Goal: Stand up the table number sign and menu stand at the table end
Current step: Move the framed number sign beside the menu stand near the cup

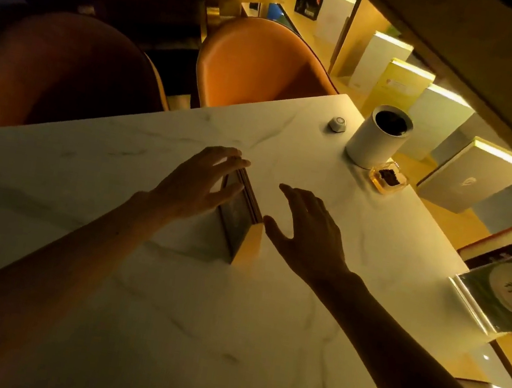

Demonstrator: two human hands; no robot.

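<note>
A white marble-veined surface [164, 296] sits in dim amber light, orange leather chairs [261, 64] at its far side. At its middle stands the dark framed menu stand [240, 221]. The left hand [195, 184] rests spread fingers [236, 160] on its top edge; the right hand [305, 232] hovers open just beside it.

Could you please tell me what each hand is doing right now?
Left hand: open, fingertips on the upright wooden-framed menu stand.
Right hand: open, holding nothing.
</note>
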